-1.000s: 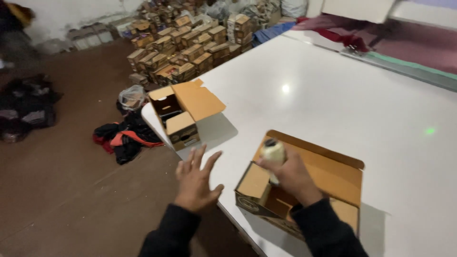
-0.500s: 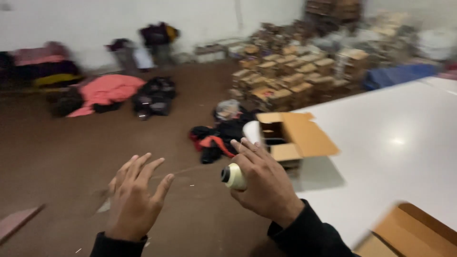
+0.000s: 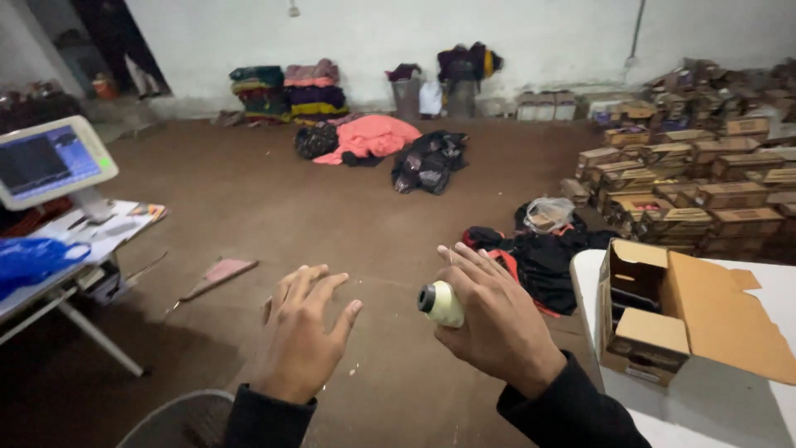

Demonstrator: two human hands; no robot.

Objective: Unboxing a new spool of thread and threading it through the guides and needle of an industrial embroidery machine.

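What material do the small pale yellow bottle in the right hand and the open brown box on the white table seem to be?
The small pale yellow bottle with its dark cap, held in the right hand, looks like smooth plastic or glass; its slight sheen leaves this open. The open brown box looks like matte corrugated cardboard: folded flaps and thin edges.

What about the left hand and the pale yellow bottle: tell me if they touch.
Apart. The head view shows bare brown floor between the left hand, spread open, and the pale yellow bottle, which only the right hand grips.
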